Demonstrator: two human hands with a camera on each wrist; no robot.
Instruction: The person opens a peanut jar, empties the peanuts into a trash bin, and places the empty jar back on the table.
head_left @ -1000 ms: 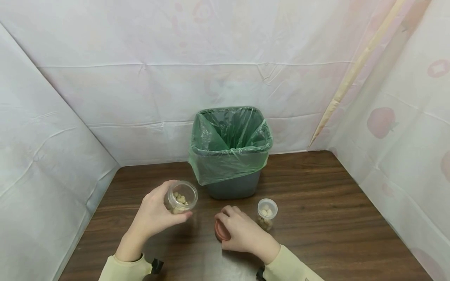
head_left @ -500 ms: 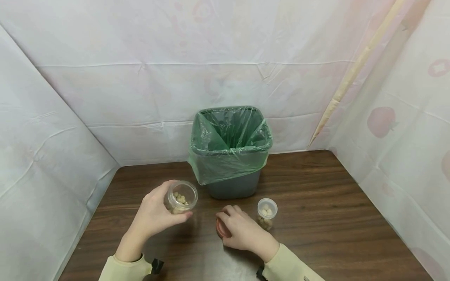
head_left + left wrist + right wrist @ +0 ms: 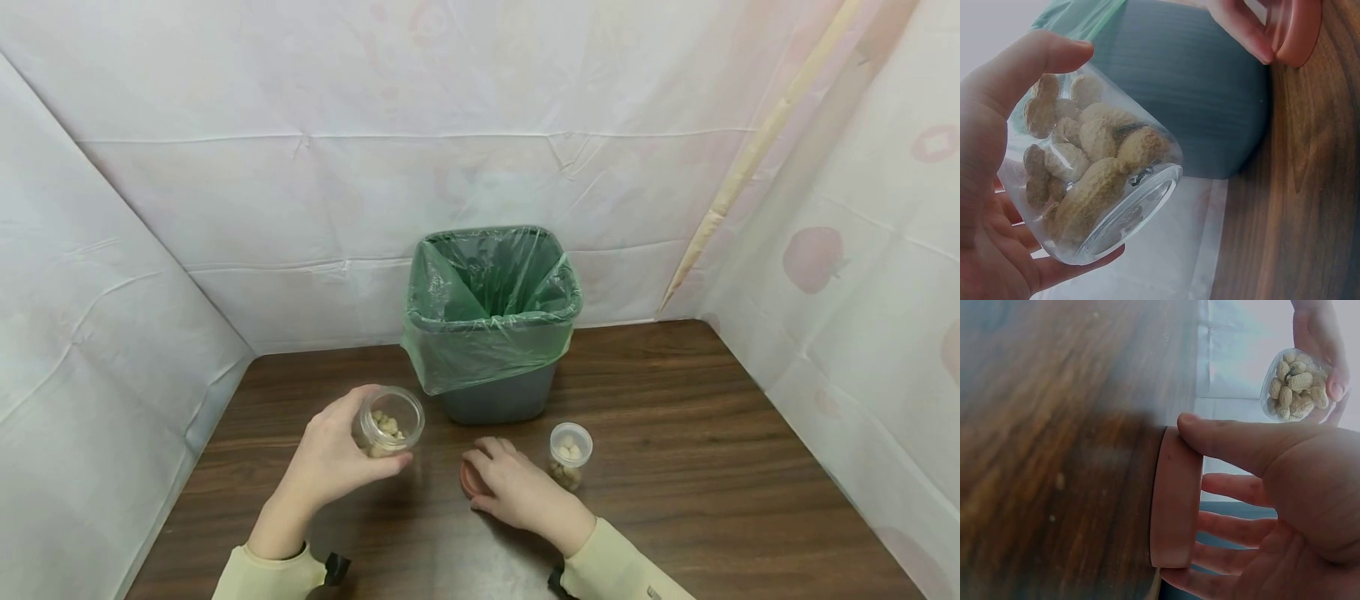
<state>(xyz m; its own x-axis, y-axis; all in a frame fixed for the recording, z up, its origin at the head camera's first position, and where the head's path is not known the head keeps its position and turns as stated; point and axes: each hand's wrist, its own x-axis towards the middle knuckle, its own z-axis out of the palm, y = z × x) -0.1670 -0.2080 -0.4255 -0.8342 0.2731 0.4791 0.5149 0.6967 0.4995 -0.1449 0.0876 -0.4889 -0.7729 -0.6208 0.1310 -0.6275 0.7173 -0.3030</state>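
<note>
My left hand [image 3: 330,454] grips a clear jar [image 3: 390,421] above the table, thumb on one side and fingers round the other. Its mouth is uncovered, and unshelled peanuts [image 3: 1094,150] fill part of it. In the left wrist view the jar is tilted. My right hand [image 3: 525,496] holds a reddish-brown round lid [image 3: 1175,500] by its edge; thumb and little finger touch opposite sides. The lid lies against the tabletop, partly covered by my fingers in the head view. Just right of that hand stands a small clear container [image 3: 567,458] with pale and brown pieces inside.
A dark grey bin [image 3: 498,400] with a green plastic liner [image 3: 491,354] stands on the wooden table [image 3: 675,433] behind my hands. White patterned sheets [image 3: 300,183] enclose the back and both sides.
My right thumb has shifted a little along the lid's edge, and the lid has moved slightly. The left hand and jar have stayed almost in place.
</note>
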